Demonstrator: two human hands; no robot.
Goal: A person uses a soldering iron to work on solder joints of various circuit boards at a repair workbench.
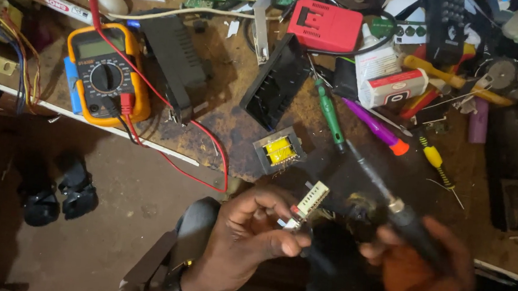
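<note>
A small pale comb-shaped part [311,199], with a row of pins along one edge, sits pinched between the thumb and fingertips of the left hand [247,233], lifted just off the front edge of the workbench [224,119] and tilted so that its pinned side faces up and to the right. Holding it that way turns the pins toward the tool coming in from the other side. The left fingers are curled and closed on the part; the thumb presses from below.

The right hand [421,260] is blurred, but its fingers are wrapped around the dark handle of a soldering iron [378,184], gripped low like a pen. The iron's shaft slants up and to the left, its tip well above the part, not touching it.

Just beyond the part, on the bench, stands a small transformer [278,151] with yellow tape around its core, close enough to be within reach. Past it lie a green-handled screwdriver [329,113], a purple pen-like tool with an orange tip [377,128] and a yellow-handled screwdriver [435,161], fanned out with handles toward the person. A black plastic cover [276,80] leans to the left of them, and a red battery pack [325,25] lies farther back.

Off to the left sits a yellow multimeter [107,73], face up so its dial can be read, with red and black leads [205,138] trailing across the bench toward the person. Below the bench edge a pair of dark sandals [55,189] rests on the floor.
</note>
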